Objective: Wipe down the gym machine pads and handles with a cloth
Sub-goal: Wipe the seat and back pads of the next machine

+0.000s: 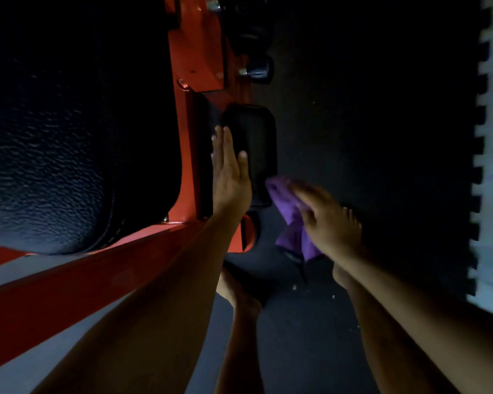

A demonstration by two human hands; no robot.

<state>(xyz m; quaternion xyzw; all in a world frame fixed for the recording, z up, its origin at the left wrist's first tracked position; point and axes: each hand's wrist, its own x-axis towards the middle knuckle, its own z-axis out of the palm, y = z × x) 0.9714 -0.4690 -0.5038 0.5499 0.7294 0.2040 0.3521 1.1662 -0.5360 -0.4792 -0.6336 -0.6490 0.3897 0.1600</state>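
A small black rectangular pad (256, 149) is fixed to the orange frame (188, 143) of the gym machine, near the middle of the view. My left hand (229, 172) lies flat with straight fingers against the pad's left edge. My right hand (325, 217), blurred, holds a purple cloth (289, 214) against the pad's lower right corner. The cloth's loose end hangs down below my hand.
A large black textured pad (54, 155) fills the left side. Black knobs (258, 68) stick out of the orange frame above the small pad. The floor is dark rubber matting (382, 123) with a toothed edge at the right. My bare feet (239, 291) stand on it.
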